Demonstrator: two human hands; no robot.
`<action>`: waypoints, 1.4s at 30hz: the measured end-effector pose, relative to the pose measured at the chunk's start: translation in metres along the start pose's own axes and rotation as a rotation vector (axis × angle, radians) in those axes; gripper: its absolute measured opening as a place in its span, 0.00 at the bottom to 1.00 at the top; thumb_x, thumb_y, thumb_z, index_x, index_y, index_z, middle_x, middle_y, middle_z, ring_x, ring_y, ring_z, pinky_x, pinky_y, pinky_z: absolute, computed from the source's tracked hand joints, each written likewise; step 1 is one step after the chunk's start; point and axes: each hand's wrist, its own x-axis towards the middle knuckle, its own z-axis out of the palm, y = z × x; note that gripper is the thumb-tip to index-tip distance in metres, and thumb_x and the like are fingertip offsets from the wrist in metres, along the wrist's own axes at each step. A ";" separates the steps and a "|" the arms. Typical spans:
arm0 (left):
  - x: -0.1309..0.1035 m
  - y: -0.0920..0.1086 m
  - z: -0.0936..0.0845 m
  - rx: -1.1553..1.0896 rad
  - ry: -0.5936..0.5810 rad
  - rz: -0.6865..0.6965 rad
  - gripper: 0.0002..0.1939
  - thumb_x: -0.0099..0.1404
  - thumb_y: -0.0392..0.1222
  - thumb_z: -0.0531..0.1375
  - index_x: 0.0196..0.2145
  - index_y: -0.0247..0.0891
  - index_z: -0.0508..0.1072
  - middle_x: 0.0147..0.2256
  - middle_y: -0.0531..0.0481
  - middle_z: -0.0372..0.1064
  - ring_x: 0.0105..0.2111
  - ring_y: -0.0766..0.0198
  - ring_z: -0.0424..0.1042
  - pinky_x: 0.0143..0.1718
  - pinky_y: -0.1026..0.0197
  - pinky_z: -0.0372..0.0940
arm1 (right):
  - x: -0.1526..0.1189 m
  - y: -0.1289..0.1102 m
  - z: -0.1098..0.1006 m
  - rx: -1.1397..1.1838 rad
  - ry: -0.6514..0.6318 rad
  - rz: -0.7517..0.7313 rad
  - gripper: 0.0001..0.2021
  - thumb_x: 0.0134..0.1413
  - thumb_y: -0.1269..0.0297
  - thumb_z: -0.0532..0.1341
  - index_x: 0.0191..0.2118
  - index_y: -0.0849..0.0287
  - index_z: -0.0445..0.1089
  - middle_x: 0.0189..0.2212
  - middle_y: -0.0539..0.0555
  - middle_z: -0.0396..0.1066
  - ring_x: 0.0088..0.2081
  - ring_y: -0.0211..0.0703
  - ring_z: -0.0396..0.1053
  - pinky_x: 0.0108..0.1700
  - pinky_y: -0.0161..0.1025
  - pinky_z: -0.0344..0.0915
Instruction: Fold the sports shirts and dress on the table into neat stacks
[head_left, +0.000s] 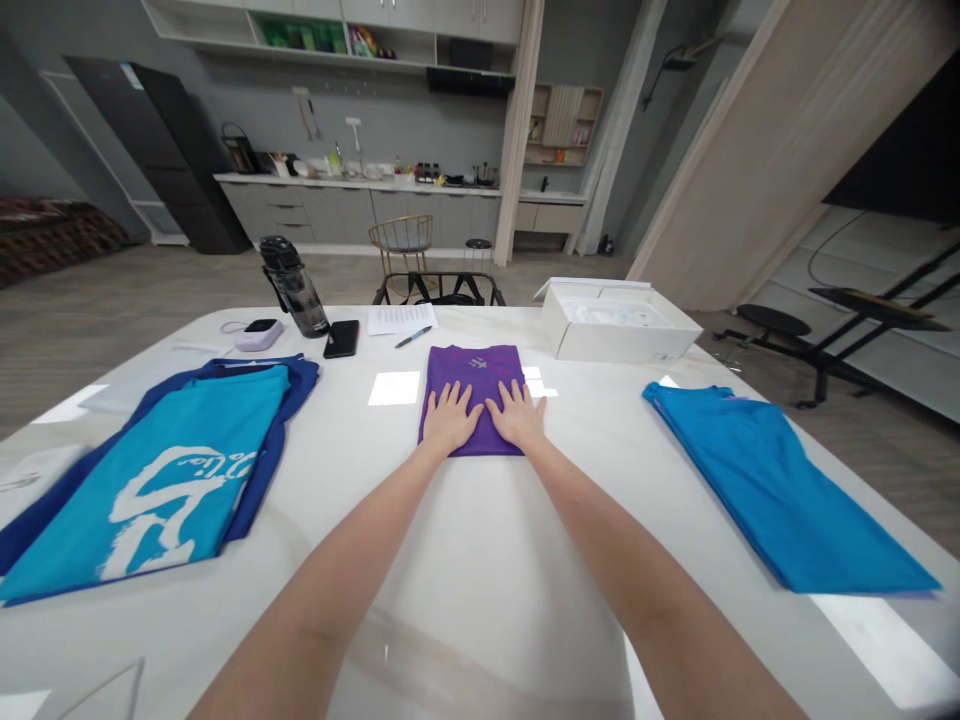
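Observation:
A purple shirt (477, 372), folded into a compact rectangle with a small grey mark near its top, lies flat on the white table (480, 560). My left hand (451, 416) rests palm down on its left half, fingers spread. On the right half, my right hand (517, 414) lies flat in the same way, thumb pointing toward the other. To the left, a light blue shirt (247, 410) with white lettering is stacked on dark blue cloth (300, 385). A blue folded garment (772, 480) lies at the right.
An open white box (600, 342) stands at the back right. Toward the back left are a dark water bottle (294, 290), a phone (342, 339), a lilac device (259, 336), a pen (413, 337) and a printed paper (390, 318). A chair (442, 290) stands beyond the far edge.

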 end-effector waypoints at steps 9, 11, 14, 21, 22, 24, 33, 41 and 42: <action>-0.050 0.008 -0.002 0.021 0.036 0.008 0.43 0.69 0.71 0.41 0.72 0.44 0.51 0.72 0.44 0.44 0.72 0.48 0.41 0.70 0.40 0.36 | -0.055 0.010 -0.001 -0.003 0.048 -0.042 0.36 0.67 0.36 0.40 0.73 0.47 0.46 0.74 0.56 0.40 0.73 0.58 0.35 0.68 0.67 0.30; -0.060 0.008 -0.005 0.020 0.014 0.010 0.45 0.67 0.73 0.41 0.72 0.43 0.51 0.72 0.44 0.43 0.72 0.48 0.41 0.70 0.40 0.35 | -0.066 0.013 -0.001 -0.003 0.048 -0.047 0.37 0.66 0.35 0.41 0.73 0.47 0.47 0.74 0.55 0.40 0.73 0.59 0.36 0.68 0.66 0.30; -0.073 0.008 -0.008 0.024 0.017 -0.012 0.45 0.66 0.74 0.42 0.71 0.44 0.52 0.72 0.45 0.43 0.72 0.48 0.40 0.70 0.40 0.33 | -0.078 0.015 0.000 -0.012 0.042 -0.046 0.38 0.65 0.34 0.42 0.73 0.47 0.47 0.74 0.55 0.41 0.73 0.58 0.37 0.69 0.62 0.31; -0.081 0.011 -0.011 0.019 0.006 -0.025 0.43 0.68 0.71 0.43 0.72 0.45 0.51 0.72 0.45 0.42 0.72 0.49 0.38 0.70 0.40 0.31 | -0.083 0.015 -0.002 -0.026 0.049 -0.064 0.37 0.66 0.36 0.42 0.73 0.49 0.48 0.74 0.56 0.41 0.73 0.57 0.37 0.69 0.62 0.32; -0.081 0.011 -0.012 0.015 0.003 -0.022 0.43 0.68 0.71 0.43 0.72 0.44 0.51 0.72 0.45 0.42 0.72 0.49 0.38 0.70 0.40 0.31 | -0.083 0.016 -0.002 -0.022 0.048 -0.068 0.36 0.67 0.37 0.42 0.73 0.50 0.48 0.74 0.56 0.41 0.73 0.57 0.37 0.69 0.62 0.32; -0.083 0.011 -0.014 0.004 0.003 -0.002 0.43 0.68 0.71 0.43 0.72 0.45 0.51 0.72 0.45 0.42 0.72 0.49 0.38 0.70 0.39 0.30 | -0.084 0.016 -0.003 -0.009 0.062 -0.080 0.36 0.67 0.38 0.44 0.73 0.51 0.49 0.73 0.57 0.42 0.72 0.57 0.37 0.69 0.62 0.33; -0.113 -0.015 -0.027 -0.144 0.020 0.222 0.30 0.70 0.49 0.55 0.68 0.44 0.60 0.69 0.45 0.53 0.70 0.53 0.50 0.70 0.45 0.44 | -0.105 0.026 -0.013 0.156 0.250 -0.174 0.18 0.65 0.52 0.56 0.55 0.52 0.72 0.59 0.59 0.64 0.60 0.53 0.60 0.64 0.52 0.50; -0.144 -0.033 -0.042 -0.008 0.089 0.039 0.21 0.69 0.29 0.50 0.54 0.42 0.74 0.55 0.45 0.70 0.57 0.56 0.67 0.60 0.54 0.62 | -0.131 0.055 -0.014 0.146 0.272 -0.042 0.15 0.66 0.59 0.55 0.52 0.55 0.72 0.47 0.59 0.71 0.50 0.52 0.68 0.51 0.44 0.59; -0.147 -0.034 -0.043 0.007 0.090 0.020 0.21 0.69 0.30 0.50 0.53 0.42 0.74 0.54 0.45 0.70 0.56 0.56 0.67 0.59 0.54 0.62 | -0.134 0.056 -0.014 0.127 0.280 -0.011 0.15 0.67 0.59 0.54 0.53 0.55 0.71 0.47 0.60 0.72 0.49 0.53 0.68 0.50 0.44 0.59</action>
